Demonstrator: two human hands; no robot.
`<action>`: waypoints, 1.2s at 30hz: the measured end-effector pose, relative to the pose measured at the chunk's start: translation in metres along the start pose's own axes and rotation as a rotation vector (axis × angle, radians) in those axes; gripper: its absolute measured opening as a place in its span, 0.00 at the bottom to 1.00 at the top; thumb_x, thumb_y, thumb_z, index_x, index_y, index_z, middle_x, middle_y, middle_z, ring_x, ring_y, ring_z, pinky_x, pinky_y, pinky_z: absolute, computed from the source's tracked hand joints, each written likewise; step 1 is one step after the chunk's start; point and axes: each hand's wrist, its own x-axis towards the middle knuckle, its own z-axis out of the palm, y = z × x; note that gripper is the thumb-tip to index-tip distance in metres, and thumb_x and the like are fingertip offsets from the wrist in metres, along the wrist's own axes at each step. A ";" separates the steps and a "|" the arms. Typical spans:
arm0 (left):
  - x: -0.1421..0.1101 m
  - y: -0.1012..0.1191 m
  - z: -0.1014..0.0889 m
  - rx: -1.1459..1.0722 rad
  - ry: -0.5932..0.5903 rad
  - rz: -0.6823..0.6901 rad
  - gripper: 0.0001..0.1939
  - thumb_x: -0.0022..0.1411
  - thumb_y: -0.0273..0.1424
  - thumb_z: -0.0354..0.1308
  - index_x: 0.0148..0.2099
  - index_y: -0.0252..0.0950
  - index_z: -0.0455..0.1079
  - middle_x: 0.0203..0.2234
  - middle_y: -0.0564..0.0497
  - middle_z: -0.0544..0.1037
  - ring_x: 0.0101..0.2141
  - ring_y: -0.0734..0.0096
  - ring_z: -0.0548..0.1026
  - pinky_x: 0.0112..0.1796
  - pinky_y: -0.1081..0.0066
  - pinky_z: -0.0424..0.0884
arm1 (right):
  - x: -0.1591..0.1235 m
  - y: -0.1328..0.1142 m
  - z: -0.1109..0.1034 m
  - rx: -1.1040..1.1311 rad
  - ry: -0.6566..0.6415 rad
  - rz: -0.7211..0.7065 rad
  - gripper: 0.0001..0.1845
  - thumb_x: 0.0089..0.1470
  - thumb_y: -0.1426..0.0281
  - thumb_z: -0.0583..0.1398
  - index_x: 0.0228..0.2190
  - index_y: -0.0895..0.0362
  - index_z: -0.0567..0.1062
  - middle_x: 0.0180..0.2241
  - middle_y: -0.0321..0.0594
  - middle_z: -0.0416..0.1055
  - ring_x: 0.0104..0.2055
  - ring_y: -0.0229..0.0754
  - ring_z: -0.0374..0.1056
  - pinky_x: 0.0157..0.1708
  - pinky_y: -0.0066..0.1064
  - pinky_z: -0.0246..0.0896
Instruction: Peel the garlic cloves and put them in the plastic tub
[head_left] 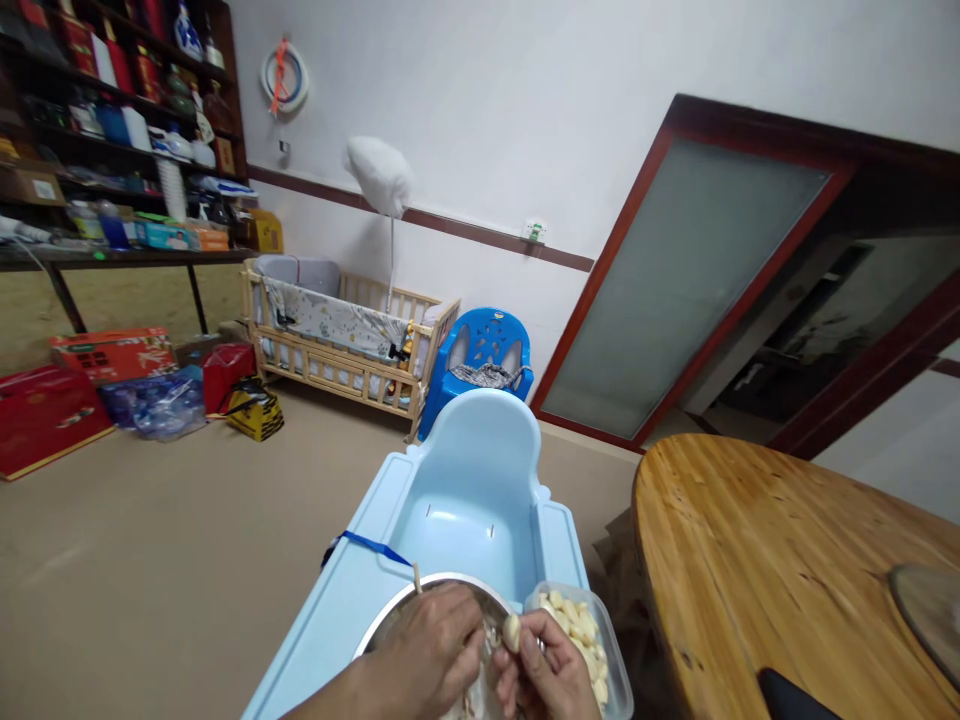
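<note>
My right hand point(551, 668) pinches a pale garlic clove point(511, 633) between thumb and fingertips, over the right rim of a metal bowl point(373, 632). Over the bowl's middle is my left hand point(439, 645), its fingers curled in and close to the right hand. What its fingers hold, if anything, is hidden. Whitish bits, perhaps garlic skins point(480, 690), show inside the bowl between the hands. A thin tan stalk point(417, 577) sticks up at the far rim. Beside my right hand, a clear plastic container point(619, 672) holds several peeled garlic cloves point(574, 618).
The bowl and container rest on a light-blue plastic baby chair point(480, 440) with a blue strap point(379, 547). To the right is a wooden table point(757, 540) with a dark phone-like object point(791, 695). A blue chair point(484, 345) and wooden crib point(337, 370) stand beyond.
</note>
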 end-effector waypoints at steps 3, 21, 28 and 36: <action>0.000 -0.003 0.003 -0.004 0.019 -0.025 0.09 0.56 0.22 0.46 0.26 0.37 0.62 0.22 0.52 0.73 0.23 0.70 0.70 0.26 0.74 0.64 | 0.001 -0.001 -0.002 0.084 -0.009 0.036 0.18 0.39 0.59 0.68 0.22 0.58 0.67 0.16 0.35 0.74 0.10 0.28 0.62 0.09 0.16 0.53; -0.002 -0.002 -0.007 -0.236 0.178 0.156 0.09 0.64 0.27 0.49 0.36 0.36 0.71 0.24 0.49 0.75 0.26 0.70 0.73 0.29 0.74 0.67 | 0.000 0.011 0.004 -0.078 0.011 -0.050 0.20 0.41 0.56 0.65 0.20 0.59 0.68 0.10 0.36 0.72 0.08 0.28 0.58 0.11 0.17 0.46; 0.001 0.000 -0.005 -0.204 0.107 0.232 0.11 0.59 0.22 0.44 0.30 0.35 0.66 0.21 0.49 0.73 0.23 0.69 0.70 0.26 0.73 0.64 | -0.001 0.005 0.003 -0.032 0.053 -0.056 0.17 0.43 0.58 0.65 0.21 0.59 0.68 0.11 0.35 0.72 0.10 0.29 0.60 0.14 0.18 0.50; 0.002 0.000 -0.008 -0.211 0.018 0.263 0.13 0.63 0.27 0.42 0.29 0.35 0.65 0.21 0.49 0.73 0.24 0.68 0.68 0.27 0.71 0.62 | -0.002 -0.005 0.004 0.044 0.095 -0.112 0.13 0.44 0.62 0.65 0.23 0.59 0.71 0.16 0.34 0.72 0.15 0.29 0.61 0.18 0.19 0.53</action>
